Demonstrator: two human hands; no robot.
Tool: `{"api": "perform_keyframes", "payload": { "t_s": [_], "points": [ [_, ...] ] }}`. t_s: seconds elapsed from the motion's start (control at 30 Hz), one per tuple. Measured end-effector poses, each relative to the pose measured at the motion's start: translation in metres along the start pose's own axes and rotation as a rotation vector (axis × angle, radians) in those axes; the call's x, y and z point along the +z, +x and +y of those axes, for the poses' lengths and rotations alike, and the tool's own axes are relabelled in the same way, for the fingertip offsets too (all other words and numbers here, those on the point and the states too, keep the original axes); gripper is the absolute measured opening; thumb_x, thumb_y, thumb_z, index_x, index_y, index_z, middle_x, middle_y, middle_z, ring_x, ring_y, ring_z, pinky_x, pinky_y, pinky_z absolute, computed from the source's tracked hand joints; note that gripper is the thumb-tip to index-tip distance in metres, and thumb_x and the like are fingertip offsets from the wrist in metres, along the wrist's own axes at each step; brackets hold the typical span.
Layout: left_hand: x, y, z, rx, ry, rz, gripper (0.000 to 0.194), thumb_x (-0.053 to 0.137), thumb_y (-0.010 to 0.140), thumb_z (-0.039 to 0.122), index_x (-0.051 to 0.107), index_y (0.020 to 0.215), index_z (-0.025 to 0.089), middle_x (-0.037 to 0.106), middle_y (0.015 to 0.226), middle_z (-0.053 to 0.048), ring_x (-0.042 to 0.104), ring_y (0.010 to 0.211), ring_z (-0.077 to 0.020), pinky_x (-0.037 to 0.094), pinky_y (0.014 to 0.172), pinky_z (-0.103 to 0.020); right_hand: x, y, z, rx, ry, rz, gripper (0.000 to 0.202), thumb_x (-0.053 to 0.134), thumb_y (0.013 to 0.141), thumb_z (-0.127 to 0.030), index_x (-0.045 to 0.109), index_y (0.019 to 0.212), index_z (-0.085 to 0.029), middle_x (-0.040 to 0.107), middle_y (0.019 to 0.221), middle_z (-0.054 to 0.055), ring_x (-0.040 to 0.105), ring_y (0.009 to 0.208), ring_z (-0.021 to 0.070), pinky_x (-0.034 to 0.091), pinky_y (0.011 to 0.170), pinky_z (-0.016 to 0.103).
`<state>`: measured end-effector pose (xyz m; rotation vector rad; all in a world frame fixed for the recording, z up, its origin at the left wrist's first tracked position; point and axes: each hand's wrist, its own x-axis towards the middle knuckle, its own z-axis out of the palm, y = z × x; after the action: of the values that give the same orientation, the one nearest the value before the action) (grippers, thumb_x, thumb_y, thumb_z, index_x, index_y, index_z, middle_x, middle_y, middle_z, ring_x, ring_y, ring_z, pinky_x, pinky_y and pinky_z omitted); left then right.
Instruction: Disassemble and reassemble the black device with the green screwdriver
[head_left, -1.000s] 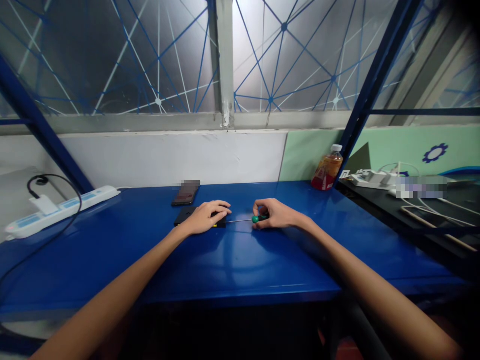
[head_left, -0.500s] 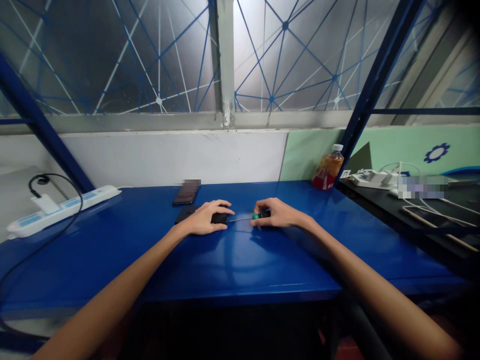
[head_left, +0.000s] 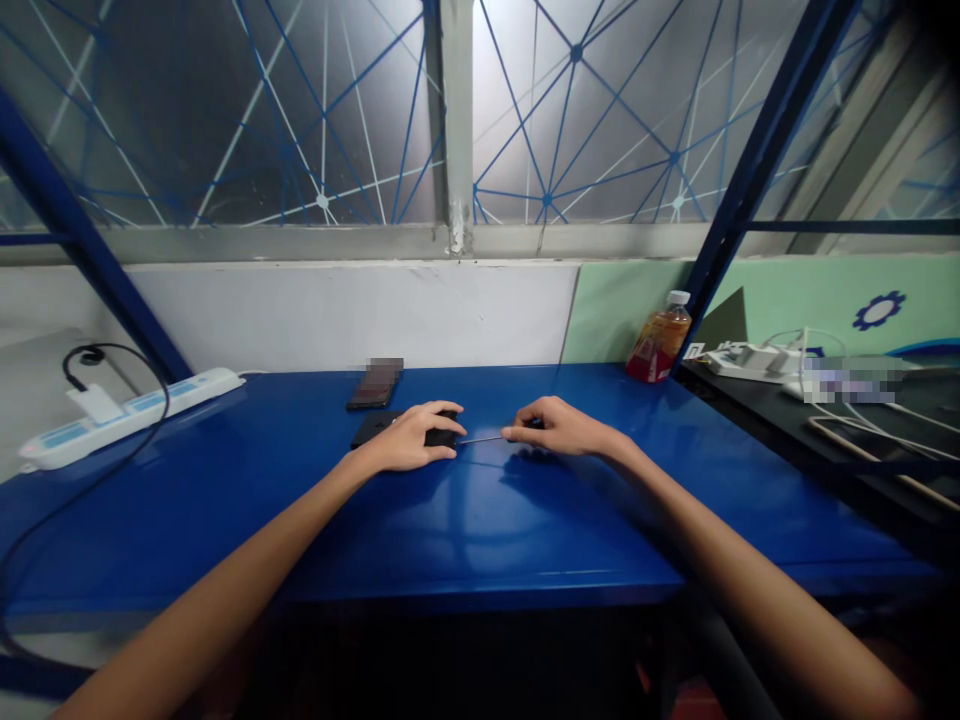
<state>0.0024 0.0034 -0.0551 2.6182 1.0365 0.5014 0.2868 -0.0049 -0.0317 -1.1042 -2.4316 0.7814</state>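
Note:
My left hand (head_left: pixel 411 438) rests over a flat black device (head_left: pixel 439 438), thumb at its near side and fingers across its top, holding it against the table. Much of the device lies hidden beneath the hand. To its right, my right hand (head_left: pixel 559 428) is closed around the handle of a screwdriver (head_left: pixel 481 440). The handle is mostly covered by the fingers, while the thin metal shaft points left, level with the table. Its tip meets the device's right edge; whether it sits in a screw I cannot tell.
Behind the device lies a dark phone (head_left: pixel 375 385) on the blue table (head_left: pixel 480 540). A white power strip (head_left: pixel 135 415) with a black cable runs along the left. At the back right stands a drink bottle (head_left: pixel 660 338), beside a black surface (head_left: pixel 757 405) with chargers and cables.
The fingers of my right hand have shifted round the screwdriver handle, and its green part is now covered. My left hand stays on the device. The view has moved slightly.

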Motion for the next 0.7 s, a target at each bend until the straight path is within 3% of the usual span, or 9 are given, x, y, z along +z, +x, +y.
{"api": "perform_keyframes", "payload": {
  "t_s": [0.13,0.33,0.5,0.7],
  "points": [
    [0.001,0.000,-0.001,0.008,0.013,0.004,0.028,0.068,0.084,0.032,0.070,0.111,0.027,0.050,0.141,-0.008,0.049,0.127,-0.0304,0.041,0.104,-0.049,0.002,0.002,0.006,-0.020,-0.003,0.058,0.036,0.078,0.069,-0.048,0.061,0.080,-0.017,0.064,0.074,0.001,0.052,0.063,0.0120,0.036,0.056,0.023],
    [0.000,0.000,0.000,0.000,0.043,-0.018,0.032,0.066,0.085,0.033,0.067,0.117,0.031,0.049,0.142,-0.005,0.047,0.129,-0.0302,0.039,0.106,-0.049,0.000,0.000,0.011,-0.008,0.059,-0.089,0.040,0.059,0.085,-0.055,0.066,0.079,-0.016,0.060,0.064,-0.001,0.051,0.050,0.0105,0.036,0.051,0.024],
    [-0.001,0.000,0.001,-0.007,0.044,-0.041,0.033,0.065,0.086,0.035,0.066,0.119,0.032,0.047,0.143,-0.005,0.045,0.130,-0.0301,0.039,0.105,-0.049,0.000,0.001,0.005,-0.021,-0.085,-0.035,0.049,0.046,0.092,-0.056,0.065,0.071,-0.017,0.062,0.063,0.002,0.048,0.054,0.0114,0.033,0.053,0.025],
    [0.000,0.000,0.000,0.001,0.057,-0.044,0.030,0.062,0.087,0.036,0.067,0.116,0.030,0.047,0.143,-0.005,0.046,0.128,-0.0299,0.039,0.104,-0.048,0.002,0.002,0.008,-0.012,-0.089,0.050,0.037,0.078,0.069,-0.046,0.059,0.083,-0.019,0.064,0.076,0.000,0.052,0.063,0.0123,0.035,0.055,0.023]
  ]
}}
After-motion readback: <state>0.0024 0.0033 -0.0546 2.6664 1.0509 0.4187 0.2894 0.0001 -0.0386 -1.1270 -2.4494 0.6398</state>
